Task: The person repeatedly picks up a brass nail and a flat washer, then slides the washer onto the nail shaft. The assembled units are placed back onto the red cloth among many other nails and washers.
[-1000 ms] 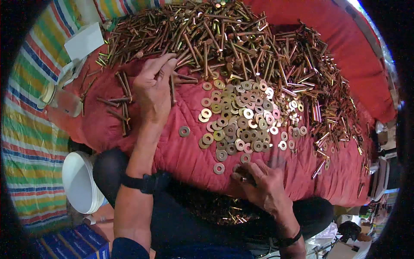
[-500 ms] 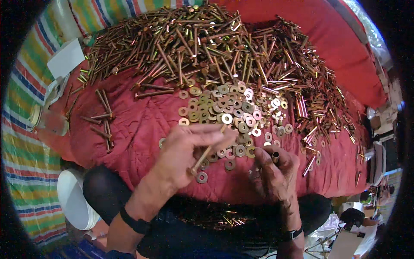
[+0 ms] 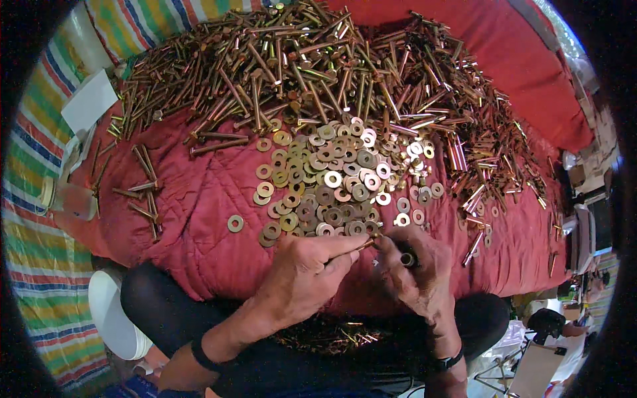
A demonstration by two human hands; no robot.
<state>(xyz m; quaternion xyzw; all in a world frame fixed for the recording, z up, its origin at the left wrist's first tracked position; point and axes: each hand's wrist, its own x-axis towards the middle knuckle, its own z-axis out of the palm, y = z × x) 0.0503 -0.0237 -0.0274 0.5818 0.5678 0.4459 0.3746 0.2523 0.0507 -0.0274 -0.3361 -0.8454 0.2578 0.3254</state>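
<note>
My left hand (image 3: 306, 275) pinches a long brass bolt (image 3: 367, 243) near its tip, just below a heap of brass washers (image 3: 332, 186). My right hand (image 3: 418, 268) meets it from the right, fingers closed around a small dark nut or washer (image 3: 406, 259) at the bolt's end. Both hands hover over the near edge of a red quilted cloth (image 3: 199, 219). A large pile of long brass bolts (image 3: 318, 73) covers the far half of the cloth.
A few loose bolts (image 3: 142, 192) lie at the cloth's left side, one stray washer (image 3: 235, 223) near them. A white bowl (image 3: 113, 318) sits on the striped mat (image 3: 40, 265) at lower left. Assembled bolts (image 3: 332, 335) rest in my lap. Clutter stands at right.
My left hand came back from the far bolt pile carrying a bolt and now meets my right hand at the near edge. The view has tilted down slightly.
</note>
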